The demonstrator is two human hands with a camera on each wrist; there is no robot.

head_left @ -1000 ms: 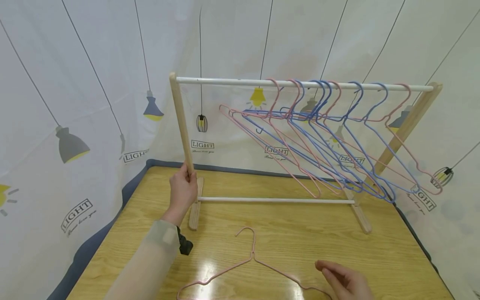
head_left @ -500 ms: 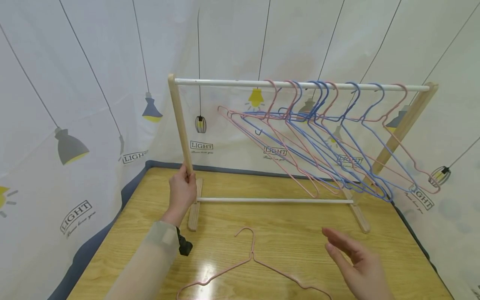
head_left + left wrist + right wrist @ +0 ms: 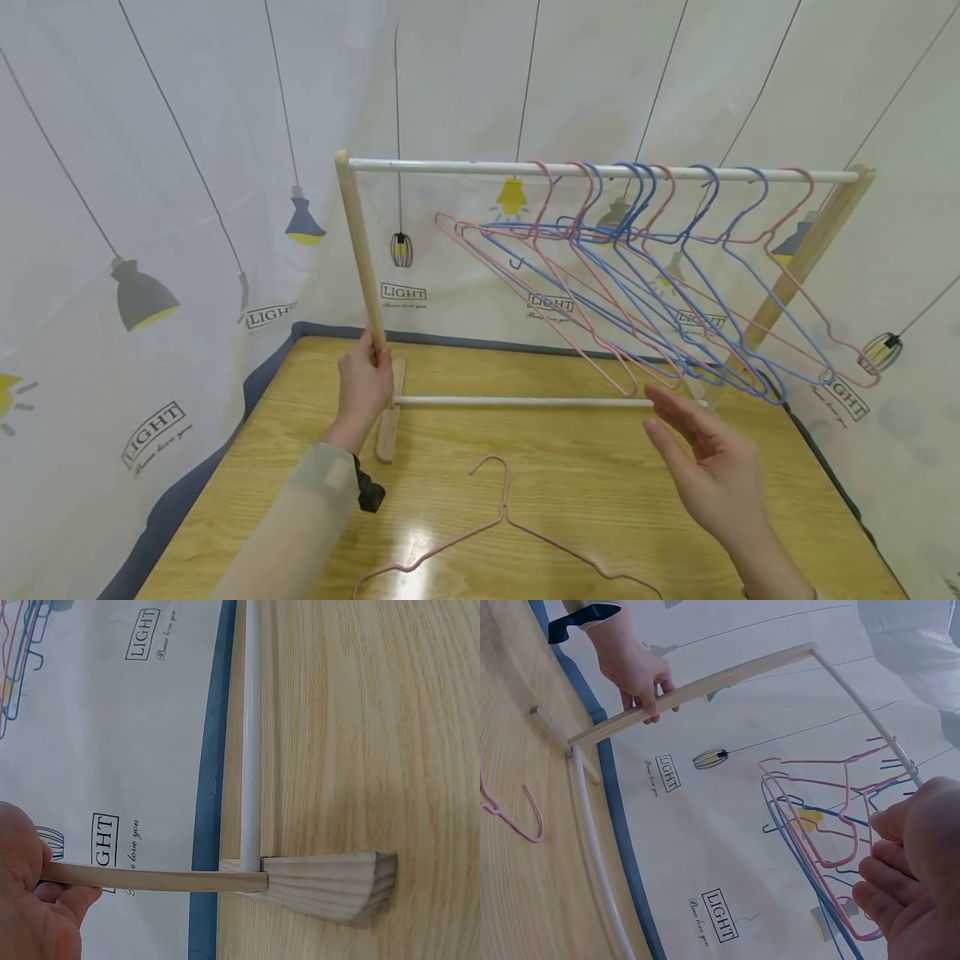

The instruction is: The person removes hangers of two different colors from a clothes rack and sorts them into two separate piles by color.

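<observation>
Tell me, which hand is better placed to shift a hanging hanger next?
Probably the right hand: it appears empty, fingers relaxed, and nearer the hanging pink and blue hangers, while the left hand grips the wooden rack post.

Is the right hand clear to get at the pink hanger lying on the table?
Likely yes: the right hand holds nothing, and nothing shows between it and the pink hanger. The left hand, gripping the wooden post, is off to the side.
</observation>
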